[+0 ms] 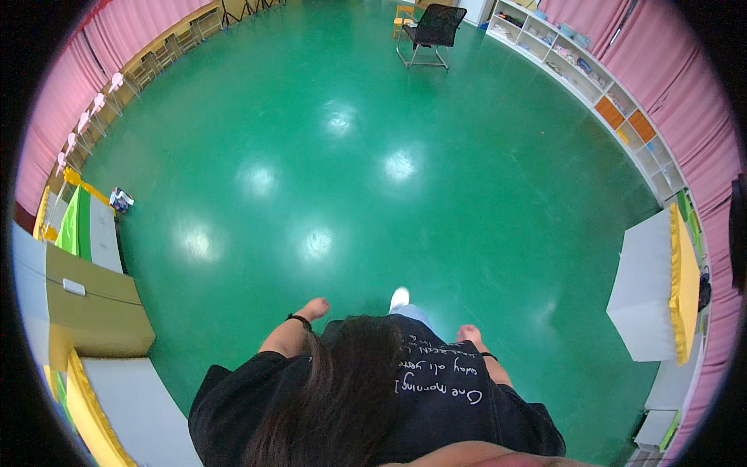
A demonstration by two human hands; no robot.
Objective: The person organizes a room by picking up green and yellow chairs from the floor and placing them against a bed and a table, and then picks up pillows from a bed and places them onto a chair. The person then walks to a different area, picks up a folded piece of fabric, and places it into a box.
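Note:
My left hand (315,309) hangs low in front of me on the left, its fingers curled in. A dark band (299,319) circles that wrist. On the right, my right hand (469,334) is held close to my body, also curled, with another dark band (489,356) at the wrist. Nothing shows in either hand, and neither touches anything apart from me. Between them a white shoe (400,297) steps forward on the green floor (350,187). My black printed shirt (451,397) and long dark hair (334,389) fill the lower middle.
A black mesh chair (436,29) and a small yellow chair (403,19) stand far ahead. White shelves (576,74) line the right wall. A white-sided table with yellow trim (646,288) is at right. A tan cabinet (101,300) and a white table (140,412) stand left.

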